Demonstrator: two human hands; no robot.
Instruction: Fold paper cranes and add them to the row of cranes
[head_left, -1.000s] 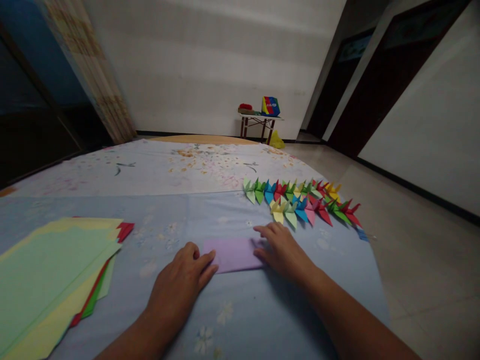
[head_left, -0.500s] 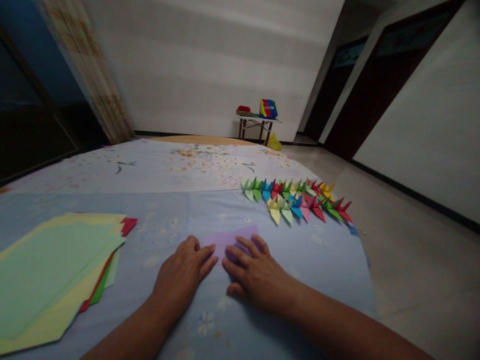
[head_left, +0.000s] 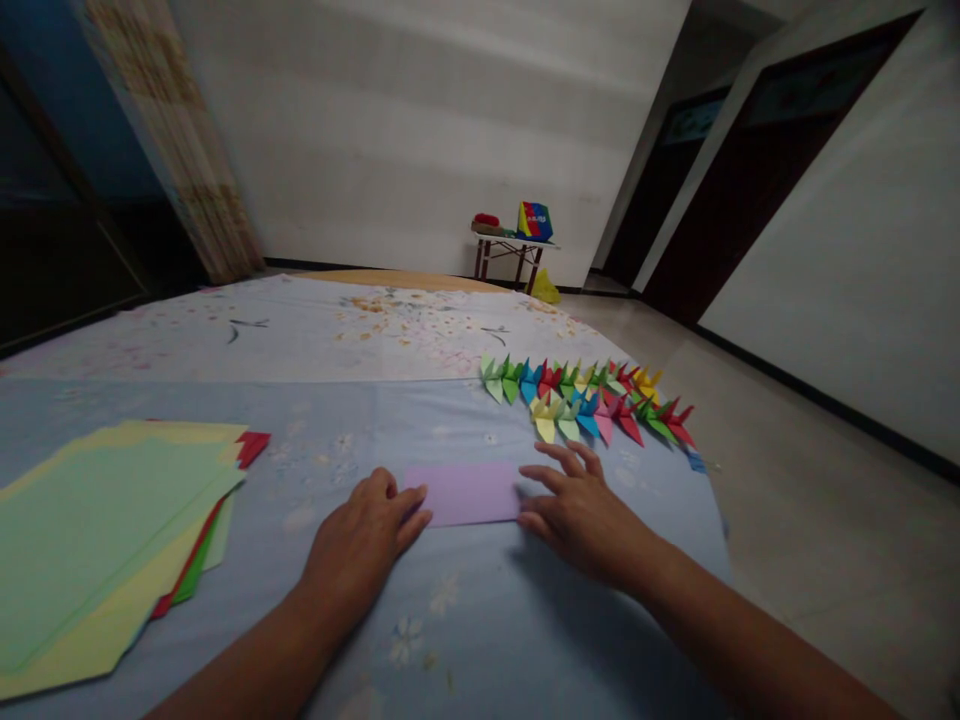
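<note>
Sheets (head_left: 112, 560) lie stacked on the table's left side: pale green on top, yellow beneath, with red and darker green edges jutting out on the right. Behind, past the far left of the table, a patterned curtain (head_left: 180, 150) hangs beside a dark opening.

Next comes the left hand (head_left: 356, 540), palm down on the blue cloth (head_left: 450, 640). Its fingers are curled, thumb and forefinger close together over the left end of the purple paper (head_left: 472, 495); whether they pinch it or only press on it, I cannot tell. The paper lies flat in the table's near middle, a long rectangle between the hands. Beyond it a white flowered cloth (head_left: 300, 345) covers the table up to the far edge, where a strip of bare wood (head_left: 405, 281) shows.

Past that edge, by the wall, a small stand (head_left: 517, 243) carries a red thing (head_left: 486, 219) and a colourful box (head_left: 535, 221); a yellow bag (head_left: 546, 288) sits at its foot.

The right hand (head_left: 577, 510) is at the paper's right end, fingers spread and thumb apart, gripping nothing. Above it, two rows of cranes (head_left: 546, 420) run toward the table's right edge, in green, blue, red, yellow and pink. Farthest right stand dark doors (head_left: 780, 170).
</note>
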